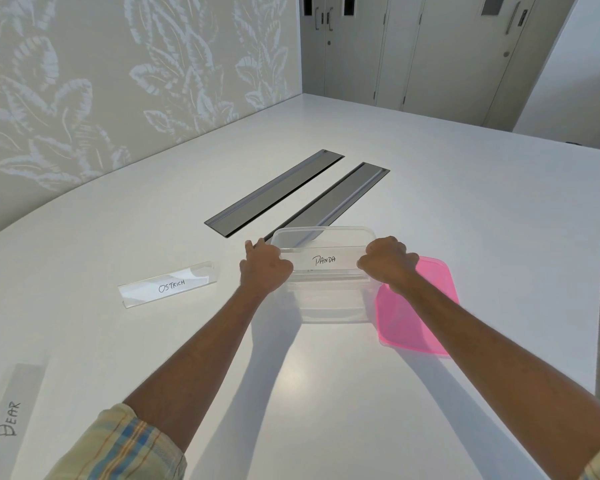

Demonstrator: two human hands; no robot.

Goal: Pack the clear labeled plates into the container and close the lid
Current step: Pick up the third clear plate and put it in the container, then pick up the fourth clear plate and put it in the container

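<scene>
A clear plate labelled PANDA is held over the clear plastic container at the table's middle. My left hand grips the plate's left end and my right hand grips its right end. The plate spans the container's opening and sits partly inside it. A second clear plate marked OSTRICH stands on the table to the left. A third plate marked BEAR lies flat at the near left. The pink lid lies on the table, touching the container's right side.
Two long grey cable hatches are set into the white table behind the container. A leaf-patterned wall runs along the left, and the table's edge is at the right.
</scene>
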